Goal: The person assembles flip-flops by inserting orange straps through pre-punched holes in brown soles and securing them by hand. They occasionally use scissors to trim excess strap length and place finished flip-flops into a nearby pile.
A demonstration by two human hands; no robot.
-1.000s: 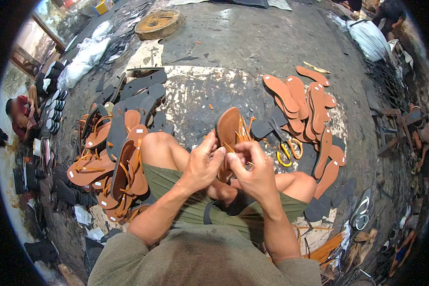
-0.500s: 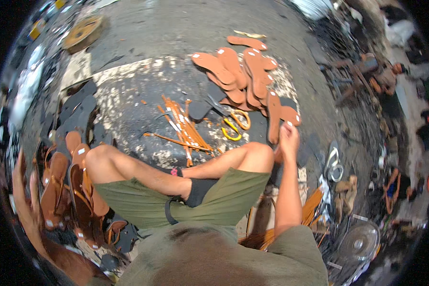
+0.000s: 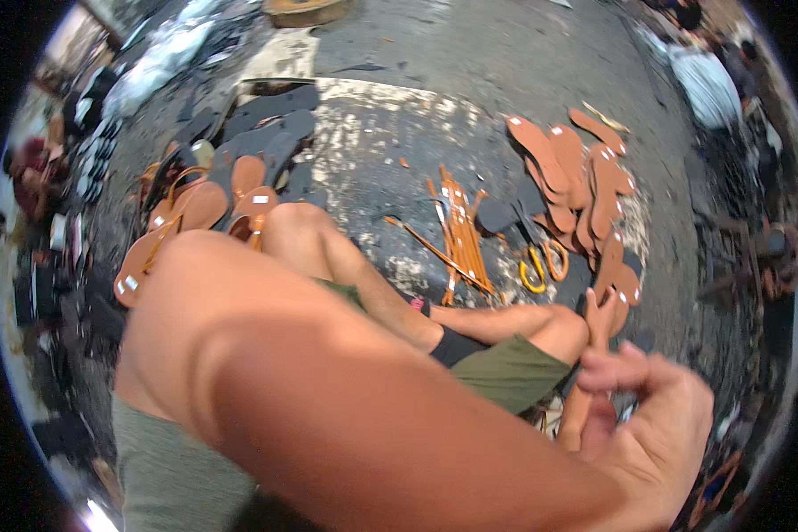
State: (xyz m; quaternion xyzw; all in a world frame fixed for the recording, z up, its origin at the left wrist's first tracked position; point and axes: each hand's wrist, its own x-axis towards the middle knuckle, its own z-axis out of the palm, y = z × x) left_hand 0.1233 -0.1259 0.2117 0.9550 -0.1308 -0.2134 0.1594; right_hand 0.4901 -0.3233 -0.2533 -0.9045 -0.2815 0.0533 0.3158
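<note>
My left forearm crosses the near part of the view, large and blurred. At its end, my left hand [image 3: 652, 421] is loosely curled, thumb and fingers apart, overlapping my right forearm in the view; whether they touch, I cannot tell. No object shows in it. My right hand [image 3: 600, 312] is just beyond my knee with fingers parted and nothing visible in them, beside the near end of the piled brown sandal soles [image 3: 603, 191]. Scissors with yellow-orange handles [image 3: 532, 269] lie left of that pile, next to a bundle of thin brown straps [image 3: 464, 226].
Brown sandals with straps [image 3: 199, 208] sit left of my legs, near dark sole pieces [image 3: 270, 111]. A worn, paint-spotted board [image 3: 372, 111] lies under the straps. A round wooden block [image 3: 306, 11] stands at the far edge. Pale sacks [image 3: 705, 89] are at far right.
My left arm has swung from the far left across my body toward my right hand. The view has turned left, so the soles, straps and scissors appear farther right.
</note>
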